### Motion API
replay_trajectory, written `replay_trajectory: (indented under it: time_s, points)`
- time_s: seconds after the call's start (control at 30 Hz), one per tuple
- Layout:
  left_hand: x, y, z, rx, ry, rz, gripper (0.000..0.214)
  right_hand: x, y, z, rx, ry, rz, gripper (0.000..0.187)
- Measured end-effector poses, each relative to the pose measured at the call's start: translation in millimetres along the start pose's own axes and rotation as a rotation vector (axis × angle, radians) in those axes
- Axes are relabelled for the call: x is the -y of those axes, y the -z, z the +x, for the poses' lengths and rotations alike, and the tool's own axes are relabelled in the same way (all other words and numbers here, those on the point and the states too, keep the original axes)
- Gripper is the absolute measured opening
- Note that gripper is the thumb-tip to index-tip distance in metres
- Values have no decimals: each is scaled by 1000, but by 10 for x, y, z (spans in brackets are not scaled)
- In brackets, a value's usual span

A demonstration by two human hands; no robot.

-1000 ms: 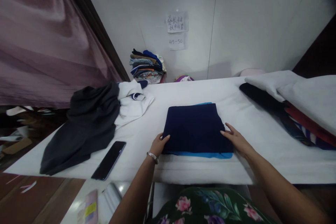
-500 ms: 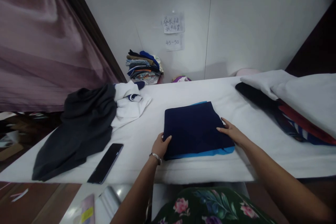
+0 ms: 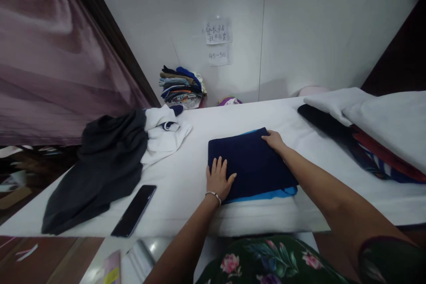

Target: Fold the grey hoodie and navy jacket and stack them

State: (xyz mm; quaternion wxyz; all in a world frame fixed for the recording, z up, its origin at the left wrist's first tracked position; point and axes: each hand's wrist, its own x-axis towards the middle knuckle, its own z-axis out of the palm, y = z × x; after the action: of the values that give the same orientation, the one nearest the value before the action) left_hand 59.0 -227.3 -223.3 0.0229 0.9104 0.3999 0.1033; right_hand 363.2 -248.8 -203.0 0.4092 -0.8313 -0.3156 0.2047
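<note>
White table (image 3: 239, 117), two hands (image 3: 218, 179) (image 3: 274, 140), apparently two folded garments (image 3: 249, 164)

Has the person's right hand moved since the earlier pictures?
Yes, the right hand has moved toward the white wall, onto the navy garment's far corner.

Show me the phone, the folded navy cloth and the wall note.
Phone (image 3: 133, 211): head view, middle of its screen.
Folded navy cloth (image 3: 254, 169): head view, middle of its top face.
Wall note (image 3: 217, 31): head view, centre of the paper.

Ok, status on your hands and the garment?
Left hand flat on folded navy garment. Right hand on its far edge. Black phone off left, apart.
</note>
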Motion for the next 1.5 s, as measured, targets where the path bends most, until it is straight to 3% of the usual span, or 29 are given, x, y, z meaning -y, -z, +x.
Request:
replay_trajectory:
  time_s: [0.13,0.27,0.4,0.5,0.57,0.63,0.77,1.2,1.33,1.5]
  points:
    - [7,-54,-23,-28,6,35,62,-65,-149,49,-65,76,-140,38]
    - [0,-100,-21,-46,-2,40,62,-180,-162,48,-45,85,-270,30]
    - [-1,-121,-19,-48,-9,34,63,-51,-67,13,-41,119,-391,46]
    - [-6,-115,-16,-49,-11,31,63,175,-89,-133,-47,358,-523,65]
    - [-12,-105,-13,-47,-6,34,62,273,-176,-267,22,575,-579,69]
    - [-19,-95,-12,-41,-3,37,62,275,-289,-378,134,662,-604,72]
    - [-28,-88,-15,-32,-10,41,61,82,-452,-407,273,507,-646,79]
    - [-40,-94,-23,-51,-5,34,61,-186,-268,-11,242,165,-415,73]
    - [-41,-72,-25,-48,0,2,61,-257,-200,-84,231,150,-359,73]
    - [65,-44,-3,-42,12,-171,55,-467,36,-425,228,191,-191,72]
